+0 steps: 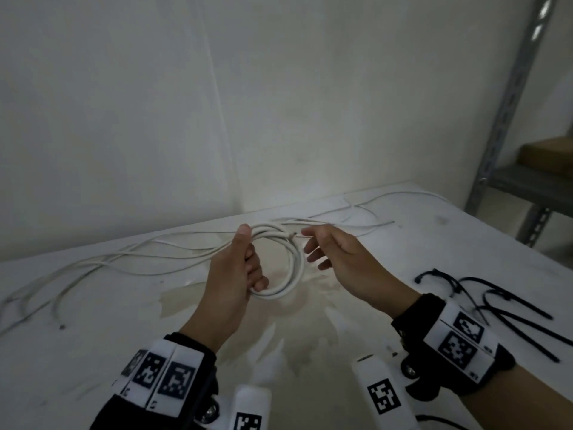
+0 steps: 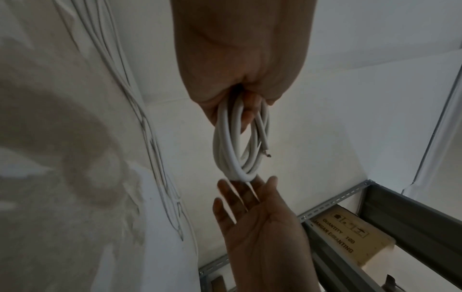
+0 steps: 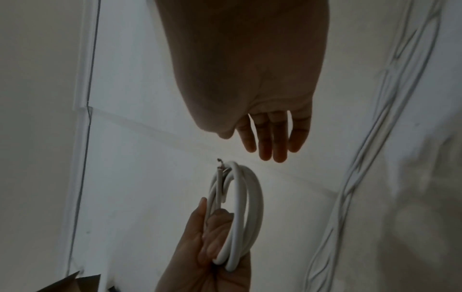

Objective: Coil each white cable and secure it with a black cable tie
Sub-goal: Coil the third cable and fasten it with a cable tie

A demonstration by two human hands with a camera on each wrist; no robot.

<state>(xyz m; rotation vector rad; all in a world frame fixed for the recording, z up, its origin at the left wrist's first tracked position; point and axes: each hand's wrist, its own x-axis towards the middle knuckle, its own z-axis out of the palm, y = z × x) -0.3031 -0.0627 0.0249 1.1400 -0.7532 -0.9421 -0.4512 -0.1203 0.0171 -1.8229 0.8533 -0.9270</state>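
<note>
Across the white table (image 1: 403,237), several loose white cables (image 1: 130,259) trail from the left edge toward the far right. Nearer the right edge lie black cable ties (image 1: 502,308), beside the right wrist. Above the table's middle, the left hand (image 1: 235,274) grips a coiled white cable (image 1: 293,271), fingers curled through its loops. The right hand (image 1: 344,262) hovers just beside the coil, fingers relaxed and slightly spread, holding nothing.
</note>
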